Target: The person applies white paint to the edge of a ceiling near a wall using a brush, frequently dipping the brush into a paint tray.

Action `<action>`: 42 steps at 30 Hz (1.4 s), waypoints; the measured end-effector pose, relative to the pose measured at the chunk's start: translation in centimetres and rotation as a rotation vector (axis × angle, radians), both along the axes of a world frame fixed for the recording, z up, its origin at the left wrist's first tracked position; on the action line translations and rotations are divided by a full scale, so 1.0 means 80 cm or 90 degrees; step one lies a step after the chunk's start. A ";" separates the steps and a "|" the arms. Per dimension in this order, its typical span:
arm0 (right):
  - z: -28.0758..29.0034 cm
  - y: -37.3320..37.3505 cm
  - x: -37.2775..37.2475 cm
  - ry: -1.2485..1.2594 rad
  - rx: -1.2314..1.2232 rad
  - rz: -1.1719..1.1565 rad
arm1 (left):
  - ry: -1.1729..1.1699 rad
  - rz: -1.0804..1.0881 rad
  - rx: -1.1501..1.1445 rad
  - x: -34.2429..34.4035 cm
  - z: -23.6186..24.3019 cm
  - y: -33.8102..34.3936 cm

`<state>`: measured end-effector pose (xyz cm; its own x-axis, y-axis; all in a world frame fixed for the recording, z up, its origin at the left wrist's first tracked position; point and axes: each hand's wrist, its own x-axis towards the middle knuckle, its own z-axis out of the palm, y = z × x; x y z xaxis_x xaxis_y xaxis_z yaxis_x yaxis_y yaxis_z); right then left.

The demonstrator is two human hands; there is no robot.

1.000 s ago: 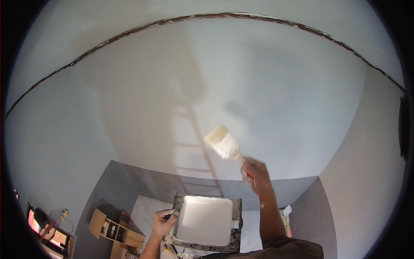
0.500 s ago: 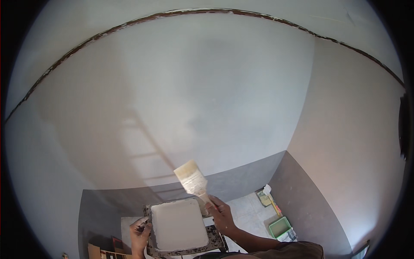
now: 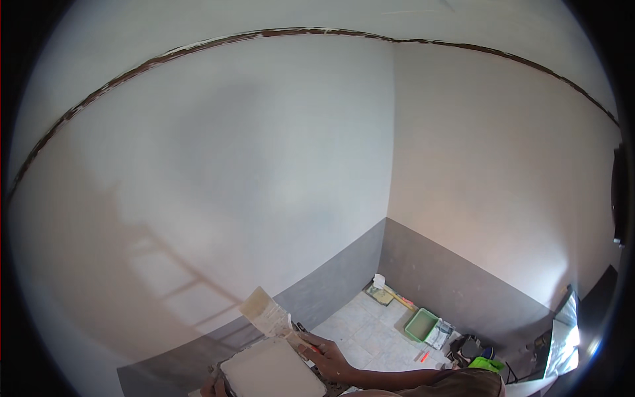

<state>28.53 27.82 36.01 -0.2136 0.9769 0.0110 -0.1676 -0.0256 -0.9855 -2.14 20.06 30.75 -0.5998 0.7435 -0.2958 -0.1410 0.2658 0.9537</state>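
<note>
My right hand (image 3: 327, 357) is closed around the handle of a wide flat paintbrush (image 3: 270, 316). Its pale bristles point up and left, over the far edge of a squarish paint tray (image 3: 222, 372). Smooth off-white paint (image 3: 271, 370) covers the inside of the tray. At the tray's left side my left hand (image 3: 213, 385) grips the edge, partly cut off by the bottom of the picture. A small dark piece shows just beyond my right hand, too small to name.
Pale walls with a grey lower band (image 3: 331, 281) meet at a corner ahead. On the tiled floor (image 3: 357, 331) stand a green tray (image 3: 421, 325), a white-headed tool with a yellow handle (image 3: 395, 296) and a bright green item (image 3: 486, 364). A ladder-like shadow falls on the left wall.
The view has swung right, bringing the corner and more floor items into sight. The tray and both hands sit lower in the picture; the brush stays in my right hand.
</note>
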 end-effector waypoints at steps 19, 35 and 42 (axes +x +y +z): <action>-0.022 -0.026 -0.032 0.003 0.045 -0.256 | 0.296 -0.109 0.152 0.007 0.008 0.011; -0.014 -0.070 -0.049 -0.129 0.048 -0.325 | 0.260 -0.188 0.252 -0.005 0.004 0.014; -0.012 -0.067 -0.063 -0.174 0.086 -0.377 | 0.242 -0.165 0.177 -0.012 0.006 0.013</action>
<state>23.51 22.45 35.01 0.3459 0.9240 0.1631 0.1409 0.1207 -0.9826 -3.13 21.10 31.25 -0.4127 0.9008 0.1350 0.2647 -0.0232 0.9640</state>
